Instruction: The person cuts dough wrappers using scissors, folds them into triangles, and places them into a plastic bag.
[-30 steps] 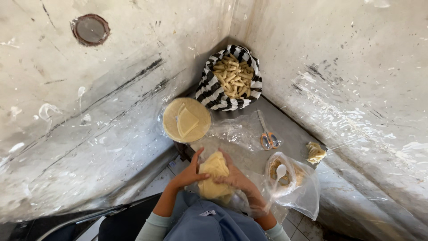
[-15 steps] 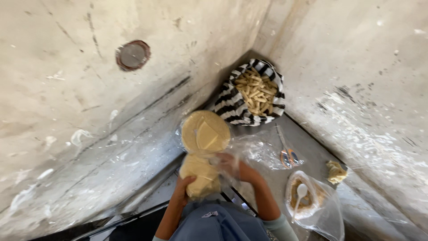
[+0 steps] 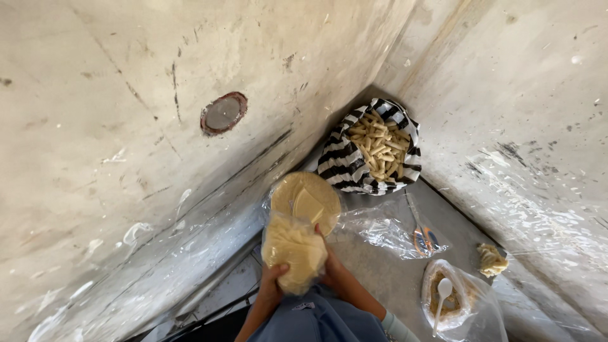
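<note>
Both my hands hold a clear plastic bag of pale yellow dough sheets [image 3: 294, 249] in front of me. My left hand [image 3: 272, 277] grips its lower left side and my right hand [image 3: 331, 265] holds its right side. Just beyond the bag lies a round stack of flat pale dough discs [image 3: 306, 197] on clear plastic. A black-and-white striped bag [image 3: 345, 166] filled with rolled pastry sticks [image 3: 380, 145] sits in the corner farther back.
A clear bag with filling and a white spoon [image 3: 443, 292] lies at lower right, with a lump of dough [image 3: 491, 258] beside it. Scissors [image 3: 425, 237] rest on a plastic sheet. Stained concrete walls rise left and right; a round capped hole [image 3: 223, 113] marks the left wall.
My view has swung to the right and down, shifting everything leftwards in frame. My hands have kept the bag of dough sheets and raised it slightly towards the disc stack.
</note>
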